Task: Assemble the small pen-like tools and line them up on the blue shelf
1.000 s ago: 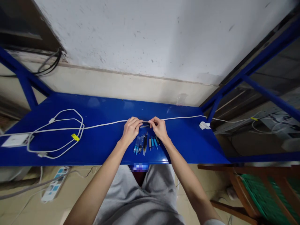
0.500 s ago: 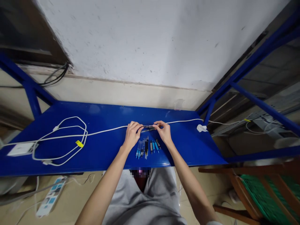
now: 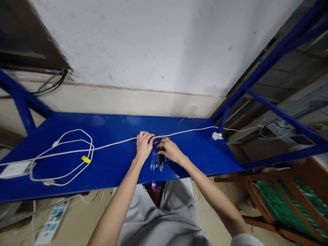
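My left hand (image 3: 145,145) is over the middle of the blue table (image 3: 115,157), with thumb and fingertips pinched on a thin, dark, pen-like piece whose kind is too small to tell. Close to its right, my right hand (image 3: 171,150) reaches down over a row of pen parts, its thumb and fingers curved and slightly apart. Clear barrels with blue tips (image 3: 153,161) and dark refills (image 3: 161,160) lie side by side below the hands. The right hand partly covers the blue and grey grips. Several thin pieces (image 3: 165,137) lie just beyond the fingers.
A white cable (image 3: 118,142) crosses the table behind the hands and coils at left, with a yellow tag (image 3: 85,159). A white box (image 3: 17,170) stands at the left edge, a crumpled tissue (image 3: 217,136) at right. Blue frame bars (image 3: 282,112) and a wooden chair (image 3: 258,191) are at right.
My right hand has left the thin dark piece that both hands held and moved down and left over the pen parts. My left hand stays nearly in place.
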Motion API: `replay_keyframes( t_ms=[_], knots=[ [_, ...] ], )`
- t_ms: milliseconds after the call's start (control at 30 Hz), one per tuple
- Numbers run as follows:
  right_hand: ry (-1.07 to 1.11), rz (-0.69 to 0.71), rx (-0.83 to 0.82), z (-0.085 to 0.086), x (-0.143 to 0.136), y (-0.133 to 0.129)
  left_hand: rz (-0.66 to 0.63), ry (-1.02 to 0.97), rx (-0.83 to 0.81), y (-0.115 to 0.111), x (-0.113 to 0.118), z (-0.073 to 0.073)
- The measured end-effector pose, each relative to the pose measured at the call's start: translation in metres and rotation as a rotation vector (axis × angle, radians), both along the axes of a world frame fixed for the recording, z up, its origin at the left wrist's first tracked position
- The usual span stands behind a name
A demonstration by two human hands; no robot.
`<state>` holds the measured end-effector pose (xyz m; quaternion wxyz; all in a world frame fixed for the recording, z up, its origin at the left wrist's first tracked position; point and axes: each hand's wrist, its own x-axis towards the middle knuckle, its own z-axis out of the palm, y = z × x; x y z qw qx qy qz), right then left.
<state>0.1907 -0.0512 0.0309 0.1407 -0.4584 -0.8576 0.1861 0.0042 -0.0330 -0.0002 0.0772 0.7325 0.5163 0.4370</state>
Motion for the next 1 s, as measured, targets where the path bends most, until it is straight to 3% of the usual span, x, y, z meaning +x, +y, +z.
replay_keyframes(
  t_ms=[433, 800, 1000],
  knots=[
    [0.016, 0.003, 0.019, -0.006, -0.005, 0.007, 0.012, -0.005, -0.019, 0.0, 0.0, 0.001],
    [0.182, 0.079, -0.038, -0.011, 0.001, 0.024, 0.024, 0.006, -0.024, 0.003, -0.001, -0.001],
    [0.269, 0.072, -0.078, -0.007, 0.008, 0.025, 0.117, -0.094, 0.0, 0.005, -0.003, -0.002]
  ],
)
